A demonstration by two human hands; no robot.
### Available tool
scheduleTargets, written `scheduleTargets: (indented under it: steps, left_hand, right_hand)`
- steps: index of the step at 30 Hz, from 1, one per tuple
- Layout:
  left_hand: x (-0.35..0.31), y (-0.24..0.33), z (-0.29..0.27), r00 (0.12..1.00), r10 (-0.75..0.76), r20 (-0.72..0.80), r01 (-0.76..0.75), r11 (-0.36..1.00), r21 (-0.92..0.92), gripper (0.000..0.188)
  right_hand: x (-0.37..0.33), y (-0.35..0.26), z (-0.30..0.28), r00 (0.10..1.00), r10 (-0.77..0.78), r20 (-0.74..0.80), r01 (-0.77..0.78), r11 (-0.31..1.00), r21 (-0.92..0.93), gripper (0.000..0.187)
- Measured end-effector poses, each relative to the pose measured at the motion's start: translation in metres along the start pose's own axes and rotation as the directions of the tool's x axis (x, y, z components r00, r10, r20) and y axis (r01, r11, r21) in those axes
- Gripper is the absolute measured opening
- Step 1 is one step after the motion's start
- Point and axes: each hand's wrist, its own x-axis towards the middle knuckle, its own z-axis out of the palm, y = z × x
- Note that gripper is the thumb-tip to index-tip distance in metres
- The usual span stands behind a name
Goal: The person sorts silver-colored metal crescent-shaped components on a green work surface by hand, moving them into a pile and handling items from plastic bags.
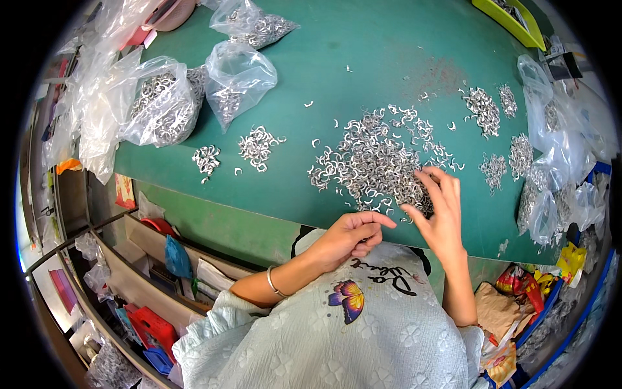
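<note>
Right grip (442,217) half-spread at the metal crescents (382,155), nothing visibly held; left grip (350,238) curled, contents indeterminate. Careless sweeping could spill pieces off the table (291,188).

Green table (291,185); large heap of curved silvery metal pieces (372,155) at centre; right hand (442,211) at its near right edge, fingers bent, thumb apart; left hand (356,238) loosely curled at the table's near edge, contents indiscernible; small piles (258,146) to either side; clear bags (162,110) of similar pieces at left; yellow-green tray (526,34), far right.
</note>
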Motion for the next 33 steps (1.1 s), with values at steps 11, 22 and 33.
scheduleTargets:
  steps: [11,22,33]
  left_hand:
    - [0.003,-0.004,-0.001,1.0,0.01,0.022,-0.009,1.0,-0.007,0.023]
    - [0.001,0.0,0.002,0.998,0.054,-0.024,-0.053,0.998,0.023,0.022]
    - [0.002,-0.001,0.003,0.999,0.037,-0.035,-0.035,0.998,0.061,0.021]
  right_hand:
    - [0.014,-0.006,0.037,0.981,-0.149,-0.121,0.155,0.987,0.047,0.033]
    - [-0.008,0.007,0.014,0.975,-0.221,-0.038,0.223,0.97,0.094,0.025]
    - [0.001,0.005,0.012,0.957,-0.215,0.194,0.239,0.964,-0.114,0.031]
